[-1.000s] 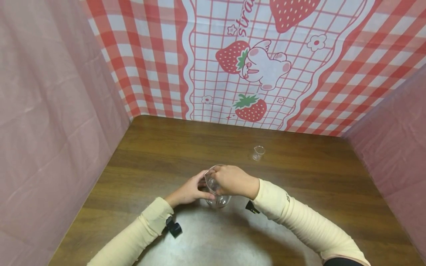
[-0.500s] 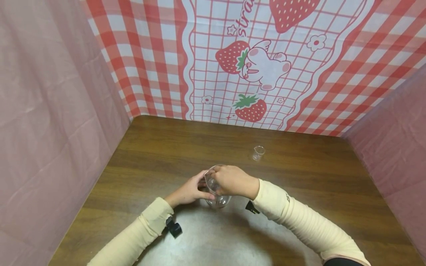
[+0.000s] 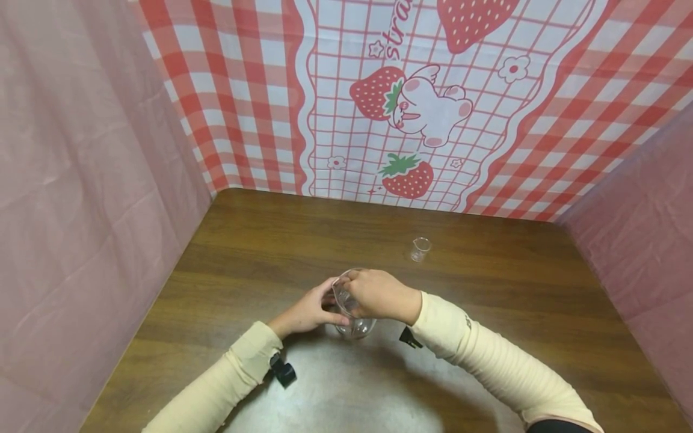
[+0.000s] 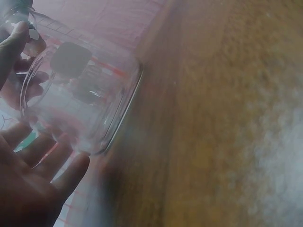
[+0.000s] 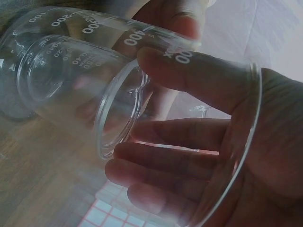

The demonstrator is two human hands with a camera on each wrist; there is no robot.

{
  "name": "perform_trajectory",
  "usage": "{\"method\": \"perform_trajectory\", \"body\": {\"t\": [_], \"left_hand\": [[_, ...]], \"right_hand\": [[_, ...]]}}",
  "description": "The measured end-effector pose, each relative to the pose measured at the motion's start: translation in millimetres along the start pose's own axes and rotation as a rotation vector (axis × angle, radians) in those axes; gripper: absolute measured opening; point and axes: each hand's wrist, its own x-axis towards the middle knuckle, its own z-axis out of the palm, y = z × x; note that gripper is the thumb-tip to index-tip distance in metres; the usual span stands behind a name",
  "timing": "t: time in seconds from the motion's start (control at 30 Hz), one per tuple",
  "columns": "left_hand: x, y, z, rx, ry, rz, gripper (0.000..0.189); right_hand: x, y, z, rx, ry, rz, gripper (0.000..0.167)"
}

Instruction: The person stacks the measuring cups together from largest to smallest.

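Observation:
A large clear glass beaker (image 3: 361,329) with white graduations stands tilted near the middle of the table. My left hand (image 3: 311,311) holds it from the left side, thumb toward me and fingers along the far side. Inside it lies a smaller glass beaker (image 5: 61,75), also graduated, close to the large beaker's bottom. Through the large beaker's mouth reaches my right hand (image 3: 381,294); in the right wrist view its thumb and fingers grip either side of the smaller beaker's rim. The hand hides much of the mouth in the head view.
A tiny glass beaker (image 3: 420,249) stands upright on the brown wooden table (image 3: 260,240), behind and right of the hands. A checked strawberry cloth (image 3: 335,120) hangs along the back edge. Pink curtains (image 3: 97,198) close off both sides.

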Motion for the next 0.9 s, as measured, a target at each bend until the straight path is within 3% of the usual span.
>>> {"method": "perform_trajectory", "body": {"t": [0.53, 0.9], "left_hand": [[-0.7, -0.6, -0.3, 0.013, -0.002, 0.004, 0.091], [0.0, -0.8, 0.5, 0.004, 0.004, 0.002, 0.088]], "right_hand": [[-0.6, 3.2, -1.8, 0.03, 0.002, -0.043, 0.045], [-3.0, 9.8, -9.5, 0.129, -0.005, -0.125, 0.04]]}}
